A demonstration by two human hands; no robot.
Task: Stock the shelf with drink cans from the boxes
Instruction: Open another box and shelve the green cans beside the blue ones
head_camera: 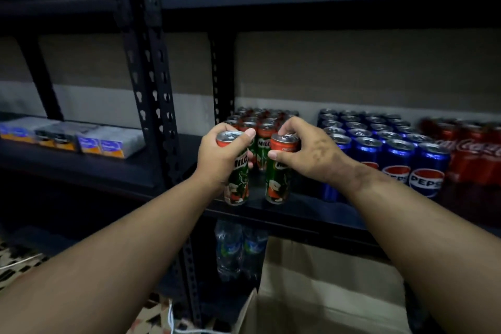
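My left hand (pixel 221 154) grips a green Milo can (pixel 238 184) around its upper half, at the front edge of the dark shelf (pixel 298 211). Beside it my right hand (pixel 306 152) holds a second Milo can (pixel 278 184) by its top rim, fingers curled over the lid. Both cans are upright, a small gap between them, just in front of several rows of Milo cans (pixel 260 122) standing on the shelf.
Blue Pepsi cans (pixel 379 144) fill the shelf to the right, red Coca-Cola cans (pixel 471 152) beyond them. Small cartons (pixel 103 141) sit on the left shelf past the upright post (pixel 151 89). Water bottles (pixel 238 249) stand below; an open cardboard box (pixel 325 293) is at the bottom.
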